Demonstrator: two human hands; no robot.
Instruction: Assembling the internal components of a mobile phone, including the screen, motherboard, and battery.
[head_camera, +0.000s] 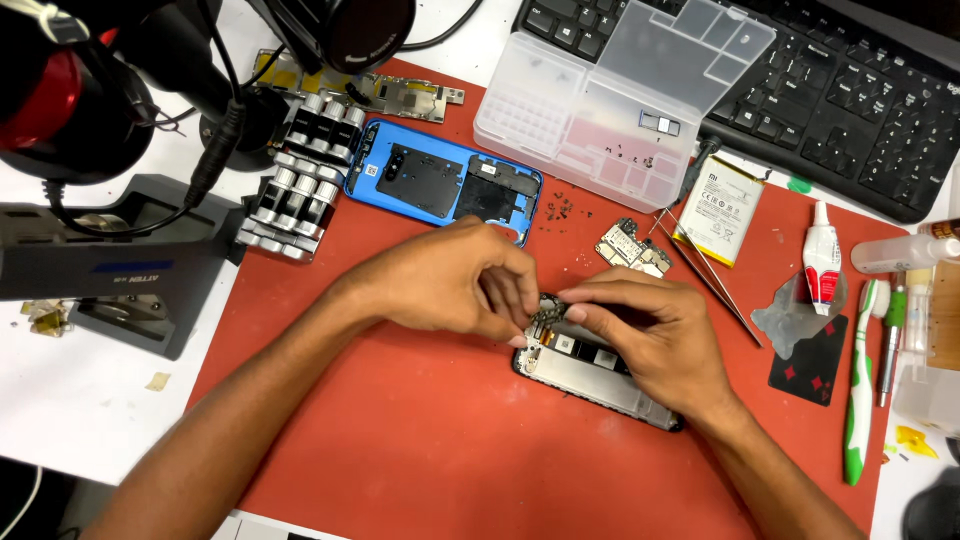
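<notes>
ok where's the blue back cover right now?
In the head view the blue back cover lies inside-up on the red mat, upper middle, just above the left hand, between the metal clamps and the clear parts box.

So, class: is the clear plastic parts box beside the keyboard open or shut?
Open. The parts box has its lid swung back onto the keyboard, leaving the compartments uncovered.
</notes>
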